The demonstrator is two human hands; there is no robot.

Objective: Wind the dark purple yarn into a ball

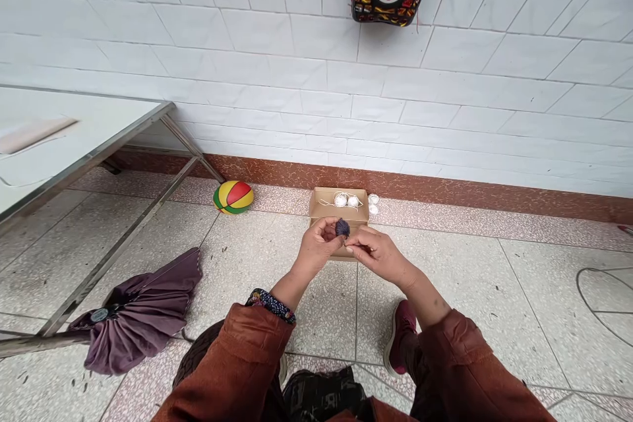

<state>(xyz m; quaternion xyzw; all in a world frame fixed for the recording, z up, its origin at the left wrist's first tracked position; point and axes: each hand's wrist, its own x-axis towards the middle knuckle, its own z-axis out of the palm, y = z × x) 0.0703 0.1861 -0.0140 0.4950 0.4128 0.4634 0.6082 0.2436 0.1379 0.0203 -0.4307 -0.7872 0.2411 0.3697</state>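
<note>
A small dark ball [342,227], which looks like wound yarn, is pinched in the fingers of my left hand [319,244]. Close beside it, my right hand [376,252] is closed, thumb and forefinger together near the ball's lower edge. What they pinch is too small to make out; it may be a thread. Behind both hands an open cardboard box [321,198] stands on the floor. Inside it lie two white balls [347,200] with loose white string. My hands and the ball hide part of the box's front.
Small white round items [373,204] lie right of the box. A striped ball [233,197] rests by the wall. At left are a metal-framed table [168,109] and a purple umbrella [148,316]. A black basket [362,10] hangs above; a wire ring [588,306] is far right.
</note>
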